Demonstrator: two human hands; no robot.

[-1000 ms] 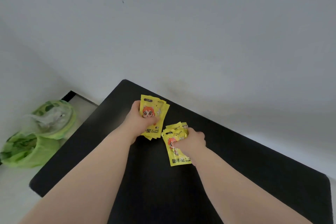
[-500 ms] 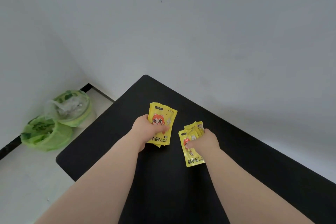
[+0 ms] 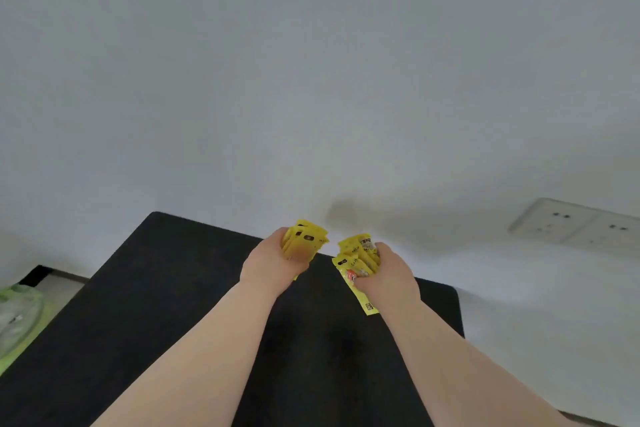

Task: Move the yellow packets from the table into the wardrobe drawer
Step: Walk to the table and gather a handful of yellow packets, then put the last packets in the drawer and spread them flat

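Observation:
My left hand [image 3: 273,267] is closed around a bundle of several yellow packets [image 3: 306,239], held up above the far part of the black table [image 3: 156,305]. My right hand [image 3: 389,276] grips a second bundle of yellow packets [image 3: 356,255], with one packet hanging down below the fist. Both bundles are lifted off the tabletop and stand side by side, a short gap between them. No wardrobe or drawer is in view.
A grey-white wall fills the upper view, with a white wall socket plate [image 3: 575,222] at the right. Green plastic bags [image 3: 17,315] sit on the floor to the left of the table.
Both hands have lifted their packet bundles up off the table. The view has swung to the right, bringing the wall socket into view and pushing the green bags to the left edge.

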